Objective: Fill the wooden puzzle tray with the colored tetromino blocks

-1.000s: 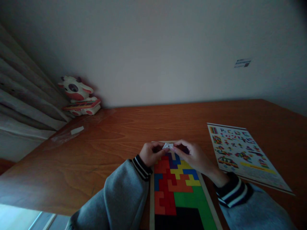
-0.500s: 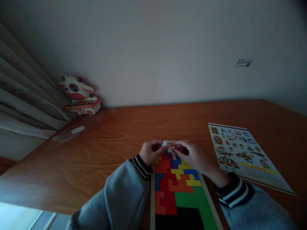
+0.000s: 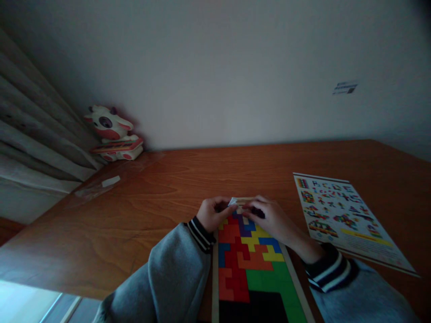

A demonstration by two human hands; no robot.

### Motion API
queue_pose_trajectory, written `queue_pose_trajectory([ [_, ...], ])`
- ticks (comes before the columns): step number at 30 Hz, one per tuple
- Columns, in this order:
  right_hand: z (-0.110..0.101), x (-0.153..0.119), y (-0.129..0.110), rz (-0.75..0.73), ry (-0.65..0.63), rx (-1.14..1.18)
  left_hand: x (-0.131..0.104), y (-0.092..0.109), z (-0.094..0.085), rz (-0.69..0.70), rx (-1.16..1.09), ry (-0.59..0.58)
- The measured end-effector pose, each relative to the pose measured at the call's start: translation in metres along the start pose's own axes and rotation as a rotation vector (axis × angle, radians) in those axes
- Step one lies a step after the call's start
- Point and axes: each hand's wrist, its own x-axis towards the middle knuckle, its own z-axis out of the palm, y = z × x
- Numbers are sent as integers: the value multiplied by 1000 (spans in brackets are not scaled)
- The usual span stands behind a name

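Note:
A framed board of coloured block pieces (image 3: 256,260) lies on the wooden table, with red, orange, yellow, blue, purple and green pieces and a black area nearest me. At its far left corner, my left hand (image 3: 215,213) pinches a small white piece (image 3: 232,202), thumb and fingers together. My right hand (image 3: 266,215) is at the far end of the board, thumb and index finger closed near a pale piece; what they grip is too small to make out.
A printed sheet of coloured shapes (image 3: 346,220) lies on the table (image 3: 161,188) to the right. At the back left stands a cow toy (image 3: 116,134), with a clear plastic wrapper (image 3: 96,188) in front of it. A curtain (image 3: 37,121) hangs at the left.
The fingers of my right hand have shifted slightly at the board's far end, uncovering more of its edge. My left hand keeps its pinch. The whole view has moved very slightly.

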Motion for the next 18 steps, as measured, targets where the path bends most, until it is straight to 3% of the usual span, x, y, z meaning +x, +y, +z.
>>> queue_pose_trajectory([
  [9, -3, -1, 2, -51, -56, -51, 0, -1, 1, -12, -27, 3],
  [18, -12, 1, -7, 69, 24, 187, 0, -1, 0, -28, -63, -10],
])
